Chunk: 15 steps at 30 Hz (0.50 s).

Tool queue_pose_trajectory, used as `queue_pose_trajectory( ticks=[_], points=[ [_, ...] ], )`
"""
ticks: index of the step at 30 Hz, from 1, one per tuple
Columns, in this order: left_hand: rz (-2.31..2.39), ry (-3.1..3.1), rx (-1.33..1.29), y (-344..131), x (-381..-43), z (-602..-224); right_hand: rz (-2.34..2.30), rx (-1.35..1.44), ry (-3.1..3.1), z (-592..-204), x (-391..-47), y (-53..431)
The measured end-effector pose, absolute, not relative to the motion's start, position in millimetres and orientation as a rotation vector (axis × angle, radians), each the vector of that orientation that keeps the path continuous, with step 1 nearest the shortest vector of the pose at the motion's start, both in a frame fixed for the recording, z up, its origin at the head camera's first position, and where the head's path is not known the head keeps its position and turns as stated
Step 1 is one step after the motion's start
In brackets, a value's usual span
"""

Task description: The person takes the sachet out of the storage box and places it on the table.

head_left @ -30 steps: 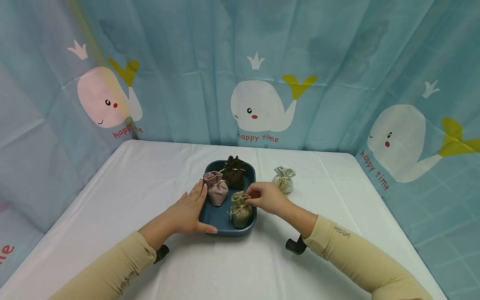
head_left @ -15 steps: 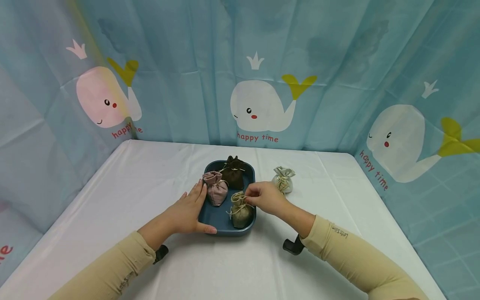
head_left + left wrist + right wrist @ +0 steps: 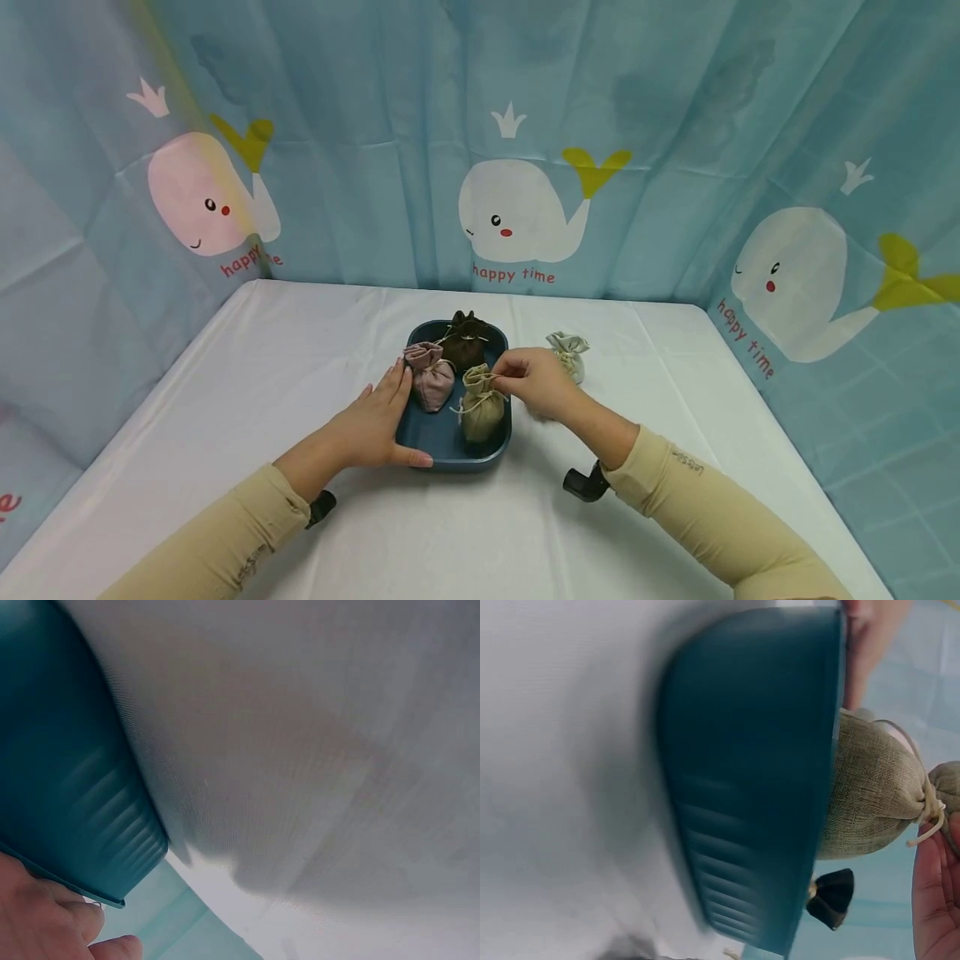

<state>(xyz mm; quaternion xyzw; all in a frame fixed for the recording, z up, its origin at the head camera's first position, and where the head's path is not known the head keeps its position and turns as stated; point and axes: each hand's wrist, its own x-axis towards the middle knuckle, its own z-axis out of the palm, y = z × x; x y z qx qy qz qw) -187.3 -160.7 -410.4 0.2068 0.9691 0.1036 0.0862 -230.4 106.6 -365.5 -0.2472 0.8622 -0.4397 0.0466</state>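
In the head view a blue rectangular tray (image 3: 435,446) with rounded corners stands on the white cloth. My left hand (image 3: 371,425) lies along its left side, fingers straight and thumb on the near rim. My right hand (image 3: 536,383) pinches the neck of an olive drawstring pouch (image 3: 482,414) at the tray's right side. The right wrist view shows the olive pouch (image 3: 874,787) standing partly above the tray's rim, fingertips at its gathered neck. A pink drawstring pouch (image 3: 432,383) and a dark brown one (image 3: 465,346) sit further back in the tray.
A pale whitish-green pouch (image 3: 570,354) stands on the white tablecloth (image 3: 315,342) right of the tray, partly hidden by my right hand. Behind the table hangs a blue curtain (image 3: 360,208) printed with whales. A dark wrist mount (image 3: 587,483) hangs below my right sleeve.
My right hand has moved up slightly, lifting the olive pouch from lower in the tray. The left hand and the tray have kept their places.
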Motion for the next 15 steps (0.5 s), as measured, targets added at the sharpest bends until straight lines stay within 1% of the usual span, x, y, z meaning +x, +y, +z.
queue_pose_trajectory(
  ticks=[5, 15],
  points=[
    [0.288, 2.896, 0.612, -162, -189, -412, -1.42, -0.71, 2.616, -357, -229, 111],
    [0.289, 2.886, 0.619, -161, -185, -409, -1.434, -0.627, 2.682, -332, -219, 128]
  ],
)
